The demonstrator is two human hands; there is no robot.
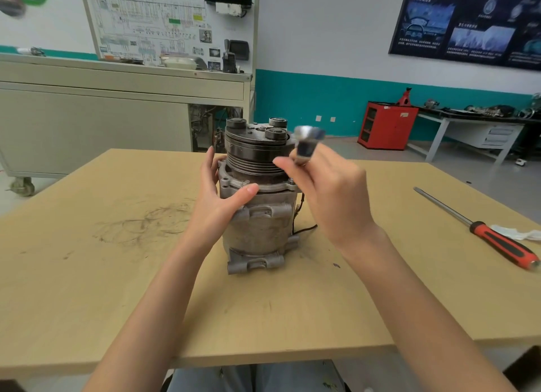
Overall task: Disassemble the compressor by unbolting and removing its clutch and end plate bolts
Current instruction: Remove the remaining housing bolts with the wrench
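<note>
Table: wooden, scuffed with dark marks left of centre.
Compressor: stands upright at the table's middle, clutch on top.
Left hand: grasps the compressor's left side, thumb across the front just under the flange, fingers round the back.
Right hand: raised beside the clutch's right edge, fingers pinching a tool.
Screwdriver: lies on the table well to the right, red-and-black handle nearest.
Tool: silvery, motion-blurred; its kind cannot be told.
Rag: white, touching the screwdriver handle.
</note>
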